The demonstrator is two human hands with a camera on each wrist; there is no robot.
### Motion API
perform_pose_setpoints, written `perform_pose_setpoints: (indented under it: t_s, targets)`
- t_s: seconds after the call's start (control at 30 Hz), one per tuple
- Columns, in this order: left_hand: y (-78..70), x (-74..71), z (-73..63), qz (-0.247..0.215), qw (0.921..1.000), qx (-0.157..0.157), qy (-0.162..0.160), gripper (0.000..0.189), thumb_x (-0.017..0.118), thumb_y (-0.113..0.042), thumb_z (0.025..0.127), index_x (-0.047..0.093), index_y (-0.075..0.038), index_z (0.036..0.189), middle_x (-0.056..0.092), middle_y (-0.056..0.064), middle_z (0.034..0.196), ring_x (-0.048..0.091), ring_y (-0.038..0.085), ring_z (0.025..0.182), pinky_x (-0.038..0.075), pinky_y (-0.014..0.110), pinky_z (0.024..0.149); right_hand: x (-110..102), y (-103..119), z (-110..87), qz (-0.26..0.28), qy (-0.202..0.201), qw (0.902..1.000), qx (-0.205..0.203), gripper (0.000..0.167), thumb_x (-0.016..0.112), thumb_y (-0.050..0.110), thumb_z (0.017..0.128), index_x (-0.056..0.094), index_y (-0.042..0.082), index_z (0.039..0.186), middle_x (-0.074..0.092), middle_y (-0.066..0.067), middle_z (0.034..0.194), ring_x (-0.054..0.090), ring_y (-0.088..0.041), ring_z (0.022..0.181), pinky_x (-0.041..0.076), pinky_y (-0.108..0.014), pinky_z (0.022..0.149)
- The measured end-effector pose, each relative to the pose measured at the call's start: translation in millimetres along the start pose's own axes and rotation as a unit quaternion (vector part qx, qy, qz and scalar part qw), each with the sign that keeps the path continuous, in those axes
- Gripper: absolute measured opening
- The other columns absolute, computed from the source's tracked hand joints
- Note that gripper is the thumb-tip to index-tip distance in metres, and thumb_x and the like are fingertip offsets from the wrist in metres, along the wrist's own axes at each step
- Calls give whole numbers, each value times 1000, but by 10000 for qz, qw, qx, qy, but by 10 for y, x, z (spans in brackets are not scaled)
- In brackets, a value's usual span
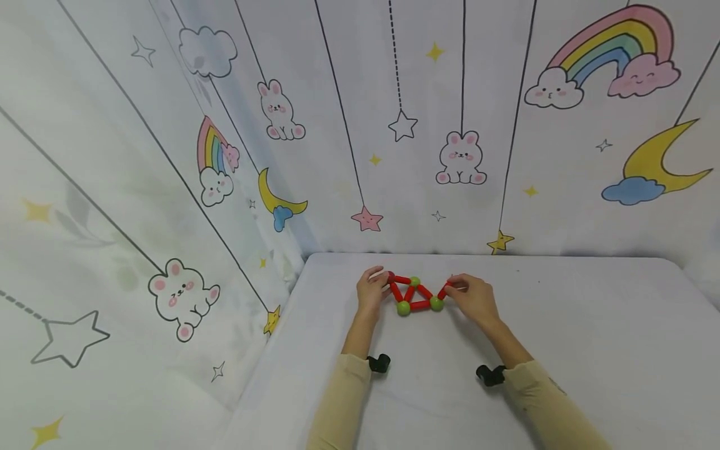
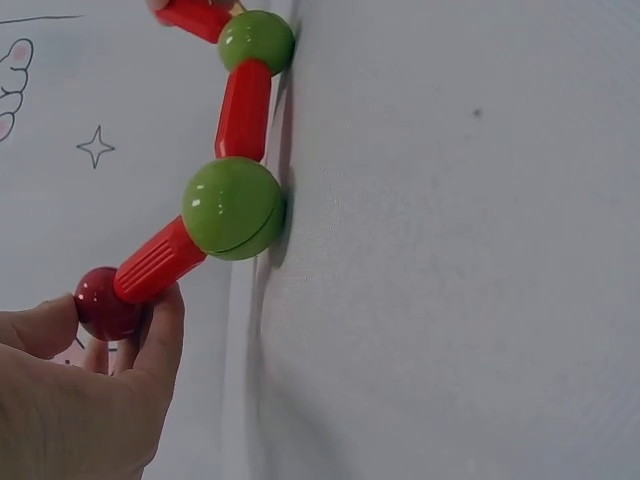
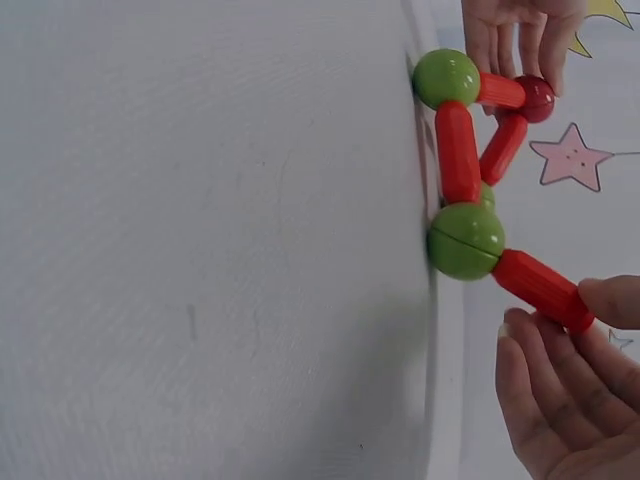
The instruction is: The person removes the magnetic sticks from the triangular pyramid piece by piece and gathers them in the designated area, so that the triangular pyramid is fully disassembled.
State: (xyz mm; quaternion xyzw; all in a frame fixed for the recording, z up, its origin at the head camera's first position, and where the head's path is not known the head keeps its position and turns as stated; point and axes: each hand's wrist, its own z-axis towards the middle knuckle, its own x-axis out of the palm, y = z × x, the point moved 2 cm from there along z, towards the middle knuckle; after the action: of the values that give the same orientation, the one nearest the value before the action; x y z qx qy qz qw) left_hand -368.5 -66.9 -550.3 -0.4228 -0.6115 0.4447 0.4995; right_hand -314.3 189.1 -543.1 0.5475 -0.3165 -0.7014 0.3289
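Behind everything, a huge white picture cloth (image 1: 337, 187). In front of the cloth, a wide white worktop (image 1: 590, 337). Over the near part of the worktop, two tan sleeves (image 1: 343, 400). Toward the back of the worktop, a stick-and-ball shape (image 1: 409, 294). Looks partly built: two triangles done, side by side, with one stick shared. Maybe left to do: the loose end of one more stick, with no ball seen there. At the shape's left corner, the left hand (image 1: 370, 295), with fingers (image 2: 163, 340) bent in to pinch a red ball (image 2: 104, 305). At the shape's right side, the right hand (image 1: 475, 299), with thumb and fingers nearly together, nipping the free end of a red stick (image 3: 541, 287). At the other end of that stick, a green ball (image 3: 466, 241), touching. Perhaps all three green balls on the worktop, but hard to tell from these views.

For moving, plenty of flat white space to the right and toward the sleeves. Less room at the back, with the worktop's far edge just behind the shape. On the left, the side edge, past the left hand.
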Motion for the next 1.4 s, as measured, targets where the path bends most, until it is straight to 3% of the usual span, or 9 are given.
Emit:
perform_pose_setpoints:
  t_s: [0.37,0.73,1.13,1.4]
  targets:
    - [80,-88,42,-48,9997,-79,-244,34,64,-7,102,62,1,135,70,22,121,71,28,109,56,43,99,-54,-119,-38,-173,0,9997,151,29,69,24,100,73,4,120,76,-14,109,71,-34,103,58,-40,76]
    - [126,-131,34,31,9993,-56,-378,39,58,-4,104,53,8,141,68,27,126,67,34,118,54,42,103,-145,-196,-92,-310,262,9980,488,30,69,25,100,74,1,117,76,-16,106,69,-25,87,51,-32,63]
    - [190,-118,22,540,9983,-20,-205,38,53,11,97,55,12,135,71,25,124,66,34,123,51,43,106,-273,-265,-123,-623,210,9953,708,31,66,26,99,75,2,115,74,-19,112,66,-33,98,49,-37,72]
    - [201,-102,6,666,9977,-72,-111,36,54,15,94,61,9,129,72,25,121,68,33,120,52,40,105,-321,-369,-154,-837,535,9902,984,33,62,25,98,76,-1,116,73,-23,116,65,-37,104,53,-44,77]
